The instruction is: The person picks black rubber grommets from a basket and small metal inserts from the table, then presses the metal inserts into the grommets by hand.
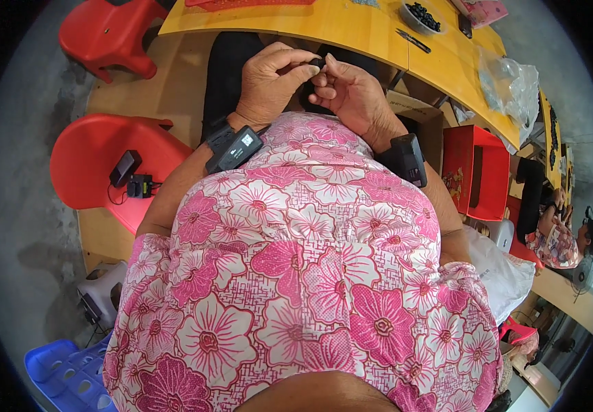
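Observation:
My left hand [274,77] and my right hand [353,95] meet over my lap, just before the near edge of the yellow table [351,31]. Between the fingertips of both is a small black piece [319,63], mostly covered, so its exact kind does not show. The left thumb and forefinger pinch it from one side. On the other side the right thumb and forefinger close on it, with the remaining right fingers curled. A white bowl [406,18] of small black pieces [425,15] stands on the table, a slim dark hand tool [414,40] beside it.
Along the table's far side lies a red tray [255,3]. A clear plastic bag [509,86] hangs over its right edge, above an open red box [476,172]. Red chairs [80,161] stand at my left. Another person [563,240] sits far right.

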Demonstrator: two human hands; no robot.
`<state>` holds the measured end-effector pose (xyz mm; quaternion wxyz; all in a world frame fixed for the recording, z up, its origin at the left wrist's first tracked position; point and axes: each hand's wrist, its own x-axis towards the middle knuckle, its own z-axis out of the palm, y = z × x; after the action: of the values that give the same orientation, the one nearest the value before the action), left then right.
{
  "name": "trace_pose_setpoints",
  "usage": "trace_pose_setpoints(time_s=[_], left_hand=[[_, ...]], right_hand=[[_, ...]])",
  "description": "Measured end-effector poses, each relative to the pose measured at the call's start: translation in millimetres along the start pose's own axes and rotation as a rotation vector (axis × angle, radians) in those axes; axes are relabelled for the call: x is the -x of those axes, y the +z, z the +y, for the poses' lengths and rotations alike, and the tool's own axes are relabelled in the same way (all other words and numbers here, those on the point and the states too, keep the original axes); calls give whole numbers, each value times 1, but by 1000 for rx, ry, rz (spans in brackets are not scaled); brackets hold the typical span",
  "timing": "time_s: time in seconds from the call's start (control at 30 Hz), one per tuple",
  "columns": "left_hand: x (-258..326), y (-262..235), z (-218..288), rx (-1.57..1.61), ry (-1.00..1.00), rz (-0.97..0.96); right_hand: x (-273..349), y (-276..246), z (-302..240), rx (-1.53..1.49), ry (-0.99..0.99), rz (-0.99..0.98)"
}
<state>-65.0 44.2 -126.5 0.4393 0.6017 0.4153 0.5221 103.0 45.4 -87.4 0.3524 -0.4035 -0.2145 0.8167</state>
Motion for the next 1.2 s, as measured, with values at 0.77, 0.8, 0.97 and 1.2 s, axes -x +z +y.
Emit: trace_pose_setpoints(time_s=[0.77,0.8,0.97,1.2], left_hand=[[3,24,-6,302,-294,-30],[3,23,-5,302,-292,-29],[1,19,-8,367,-361,-142],[1,20,-4,519,-384,-133]], right_hand=[[2,-14,-3,-40,54,69],[2,-13,-3,3,25,51],[2,-12,0,146,-67,29],[2,-12,3,378,-209,-7]])
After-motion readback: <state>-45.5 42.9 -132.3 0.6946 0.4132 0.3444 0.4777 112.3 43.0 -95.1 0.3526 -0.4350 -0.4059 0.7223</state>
